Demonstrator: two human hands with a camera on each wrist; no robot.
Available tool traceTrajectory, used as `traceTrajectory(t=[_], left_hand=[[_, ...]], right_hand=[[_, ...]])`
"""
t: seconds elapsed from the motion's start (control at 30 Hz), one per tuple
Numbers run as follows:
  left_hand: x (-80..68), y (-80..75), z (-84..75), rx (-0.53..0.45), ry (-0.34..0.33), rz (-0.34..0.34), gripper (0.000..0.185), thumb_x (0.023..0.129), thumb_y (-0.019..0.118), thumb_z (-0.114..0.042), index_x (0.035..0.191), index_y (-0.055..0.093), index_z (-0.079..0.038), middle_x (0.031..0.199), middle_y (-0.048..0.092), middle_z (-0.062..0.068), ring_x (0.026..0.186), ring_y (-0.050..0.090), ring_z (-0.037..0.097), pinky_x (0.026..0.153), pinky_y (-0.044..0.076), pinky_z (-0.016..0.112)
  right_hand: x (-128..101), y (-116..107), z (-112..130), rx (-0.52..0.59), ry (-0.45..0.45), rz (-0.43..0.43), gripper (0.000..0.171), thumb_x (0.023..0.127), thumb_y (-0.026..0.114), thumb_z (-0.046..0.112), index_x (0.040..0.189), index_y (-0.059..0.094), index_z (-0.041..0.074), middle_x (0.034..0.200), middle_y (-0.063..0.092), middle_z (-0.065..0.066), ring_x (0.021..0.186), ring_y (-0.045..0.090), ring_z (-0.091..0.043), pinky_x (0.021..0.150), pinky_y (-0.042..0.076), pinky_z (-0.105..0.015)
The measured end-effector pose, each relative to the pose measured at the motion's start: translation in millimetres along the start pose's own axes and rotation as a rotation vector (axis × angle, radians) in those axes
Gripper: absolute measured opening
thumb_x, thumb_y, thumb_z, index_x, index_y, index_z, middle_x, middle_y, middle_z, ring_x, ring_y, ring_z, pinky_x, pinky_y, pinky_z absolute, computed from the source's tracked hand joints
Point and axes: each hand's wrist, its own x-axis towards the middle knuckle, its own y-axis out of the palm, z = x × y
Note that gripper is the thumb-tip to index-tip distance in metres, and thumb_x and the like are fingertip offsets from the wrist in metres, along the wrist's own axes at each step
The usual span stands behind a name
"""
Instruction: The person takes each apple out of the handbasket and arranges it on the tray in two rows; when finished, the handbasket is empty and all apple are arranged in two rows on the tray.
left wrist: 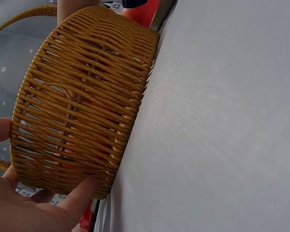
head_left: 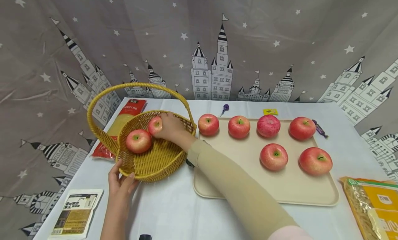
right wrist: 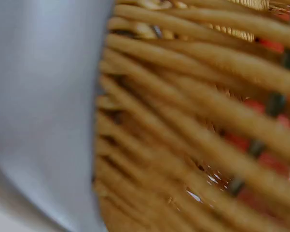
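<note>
A yellow-brown wicker basket point(head_left: 155, 165) with a tall arched handle stands on the left of the white-covered table. My left hand point(head_left: 119, 184) grips its near left rim, fingers over the edge and thumb on the outer wall. In the left wrist view the basket's woven side point(left wrist: 82, 101) fills the space beside the hand point(left wrist: 43, 210). Inside the basket, my right hand point(head_left: 171, 126) holds a red apple point(head_left: 154, 125) from above, partly hiding it. Another apple point(head_left: 138, 141) lies beside it. The right wrist view shows only close wicker point(right wrist: 183, 121) with red behind it.
Right of the basket, a beige tray point(head_left: 236, 174) bears several apples point(head_left: 273, 157), and my right forearm crosses its left part. A red noodle packet point(head_left: 107, 148) lies behind the basket, a white pouch point(head_left: 76, 212) at near left, a yellow packet point(head_left: 373, 205) at right. Wrapped candies point(head_left: 225, 108) lie around the tray.
</note>
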Motion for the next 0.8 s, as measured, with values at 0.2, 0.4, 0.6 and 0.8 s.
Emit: traceTrajectory(t=[0.2, 0.4, 0.6, 0.8], left_hand=[[0.7, 1.4, 0.9, -0.018, 0.004, 0.0, 0.064, 0.101, 0.044, -0.006, 0.153, 0.009, -0.018, 0.157, -0.002, 0.01, 0.139, 0.021, 0.032, 0.087, 0.047, 0.014], [0.0, 2.6, -0.2, -0.005, 0.017, -0.002, 0.064, 0.101, 0.045, -0.007, 0.153, 0.01, -0.018, 0.157, -0.002, 0.011, 0.14, 0.019, 0.034, 0.087, 0.047, 0.014], [0.3, 2.7, 0.3, -0.02, 0.025, 0.005, 0.064, 0.101, 0.045, -0.007, 0.153, 0.01, -0.019, 0.158, -0.002, 0.012, 0.14, 0.02, 0.033, 0.088, 0.047, 0.014], [0.0, 1.4, 1.0, -0.048, 0.037, 0.018, 0.062, 0.101, 0.044, -0.006, 0.152, 0.01, -0.018, 0.157, 0.0, 0.015, 0.138, 0.023, 0.031, 0.089, 0.046, 0.015]], right_hand=[[-25, -20, -3, 0.045, -0.139, -0.03, 0.079, 0.074, 0.078, 0.044, 0.139, 0.046, 0.012, 0.13, 0.049, -0.008, 0.109, 0.055, -0.02, 0.09, 0.048, -0.03], [-94, -73, -12, 0.161, -0.32, -0.046, 0.073, 0.073, 0.08, 0.044, 0.135, 0.051, 0.017, 0.122, 0.053, 0.001, 0.105, 0.052, -0.009, 0.087, 0.048, -0.026], [-159, -114, -58, 0.256, -0.274, -0.005, 0.074, 0.071, 0.084, 0.035, 0.135, 0.052, 0.017, 0.118, 0.054, 0.007, 0.101, 0.053, -0.007, 0.083, 0.052, -0.027], [-193, -121, -116, 0.153, -0.126, 0.052, 0.072, 0.071, 0.084, 0.036, 0.132, 0.053, 0.014, 0.12, 0.055, 0.002, 0.1, 0.055, -0.013, 0.082, 0.054, -0.035]])
